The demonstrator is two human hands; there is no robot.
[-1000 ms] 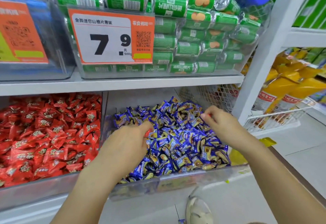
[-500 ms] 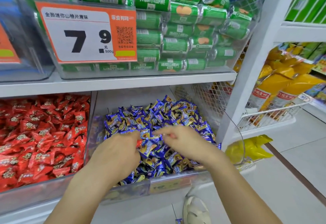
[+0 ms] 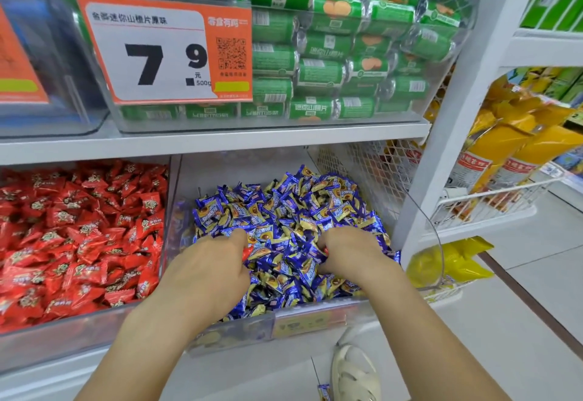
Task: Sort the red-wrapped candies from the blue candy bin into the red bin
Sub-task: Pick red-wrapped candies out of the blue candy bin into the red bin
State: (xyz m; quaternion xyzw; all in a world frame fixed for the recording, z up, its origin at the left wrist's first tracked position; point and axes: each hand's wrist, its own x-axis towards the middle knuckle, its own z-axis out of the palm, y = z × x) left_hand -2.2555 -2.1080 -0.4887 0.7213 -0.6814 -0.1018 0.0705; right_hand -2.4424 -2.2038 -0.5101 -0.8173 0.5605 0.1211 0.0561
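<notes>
a: blue wrappers fill the blue bin (image 3: 239, 332), the clear one on the lower shelf (image 3: 79, 369), heaped from its front wall to the back.

b: and the hands?

a: both are in the pile near the bin's front edge. the left hand (image 3: 209, 269) lies knuckles up by the bin's left wall, fingers curled, and a bit of red wrapper (image 3: 246, 254) shows at its fingertips, so it looks to be pinching a red candy. how much it holds i cannot tell.

b: the right hand?

a: the right hand (image 3: 353, 254) is toward the bin's right side, fingers curled down into the blue candies (image 3: 284, 211). a speck of red shows by its fingers, but whether it grips anything i cannot tell.

b: where is the red bin?

a: the red bin (image 3: 63, 331) stands just left of the blue one on the same shelf, walls touching or nearly so, full of red candies (image 3: 79, 236).

b: anything else?

a: on the upper shelf (image 3: 220, 140) a clear bin of green rolls (image 3: 340, 63) carries an orange price tag (image 3: 164, 50) reading 7.9. on the floor (image 3: 520, 321) below are a pale shoe (image 3: 355, 375) and one blue candy just beside it.
</notes>
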